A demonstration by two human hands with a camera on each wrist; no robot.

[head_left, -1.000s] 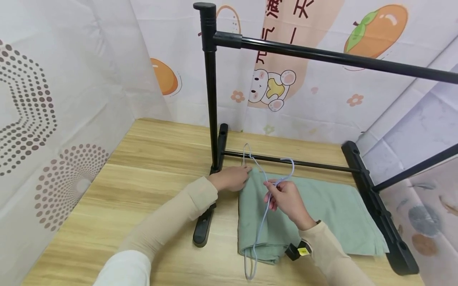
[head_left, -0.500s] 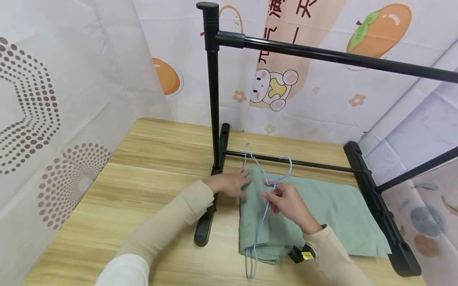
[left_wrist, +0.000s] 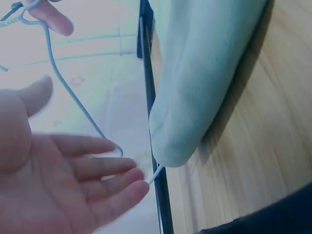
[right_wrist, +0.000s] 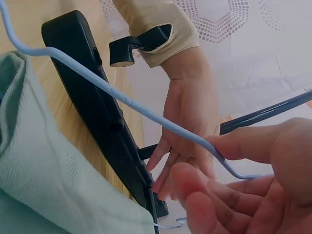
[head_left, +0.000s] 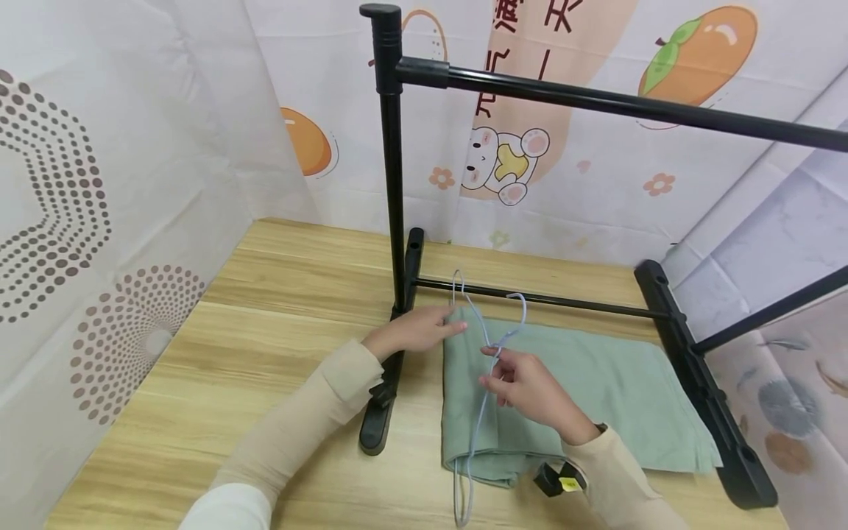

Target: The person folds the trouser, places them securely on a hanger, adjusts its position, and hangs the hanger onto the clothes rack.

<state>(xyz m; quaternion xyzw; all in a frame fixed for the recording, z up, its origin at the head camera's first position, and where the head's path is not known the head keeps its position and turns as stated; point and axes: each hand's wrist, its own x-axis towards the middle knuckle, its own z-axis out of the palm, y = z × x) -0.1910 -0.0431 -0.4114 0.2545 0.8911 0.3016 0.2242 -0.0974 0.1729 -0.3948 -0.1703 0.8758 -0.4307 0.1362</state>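
Observation:
A folded green cloth (head_left: 596, 390) lies on the wooden table, its left part folded over one side of a thin light-blue clothes hanger (head_left: 525, 313). Wire loops stick out of the fold at its far and near ends. My right hand (head_left: 533, 390) pinches the hanger just below its hook, thumb and fingers meeting at the wire (right_wrist: 122, 97). By the far left corner of the cloth is my left hand (head_left: 417, 329), fingers extended and fingertips right at the hanger's far end. In the left wrist view its palm (left_wrist: 44, 185) shows with nothing gripped.
A black garment rack stands over the cloth, with an upright post (head_left: 393, 184), a top bar (head_left: 596, 101) and a lower crossbar (head_left: 563, 299). Its left foot (head_left: 375, 427) is beneath my left forearm; the right foot (head_left: 715, 397) borders the cloth. Printed curtains (head_left: 318, 206) enclose the table.
My left fingers have loosened from the cloth's far corner, spread, and shifted slightly left. My right hand has moved a little down and left, tilting the hanger's hook leftward. The cloth stays put.

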